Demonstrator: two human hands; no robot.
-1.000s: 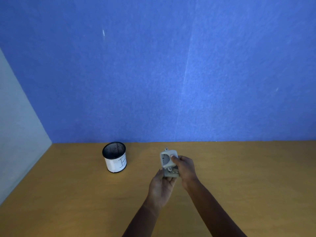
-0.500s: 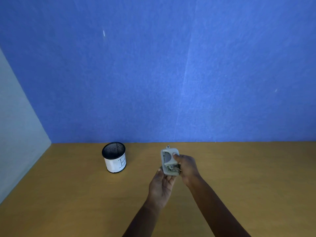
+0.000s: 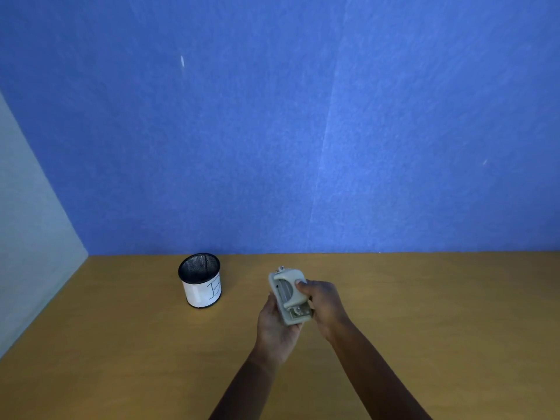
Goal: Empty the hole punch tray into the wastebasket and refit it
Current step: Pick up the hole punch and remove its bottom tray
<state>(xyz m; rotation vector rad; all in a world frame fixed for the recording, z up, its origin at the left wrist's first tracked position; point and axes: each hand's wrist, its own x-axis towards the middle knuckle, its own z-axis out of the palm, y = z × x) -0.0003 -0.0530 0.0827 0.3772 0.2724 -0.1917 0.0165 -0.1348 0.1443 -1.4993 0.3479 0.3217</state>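
Grey moulded hole punch [image 3: 289, 295], mesh wastebasket [image 3: 200, 278]

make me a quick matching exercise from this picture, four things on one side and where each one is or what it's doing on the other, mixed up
Things
1. pale grey plastic hole punch
2. black mesh wastebasket with a white paper label
3. left hand
4. right hand

Places or states
A. grips the punch from its right side
B. stands upright on the brown wooden desk, left of both hands
C. held above the desk between both hands
D. cradles the punch from underneath

Pairs: 1-C, 2-B, 3-D, 4-A
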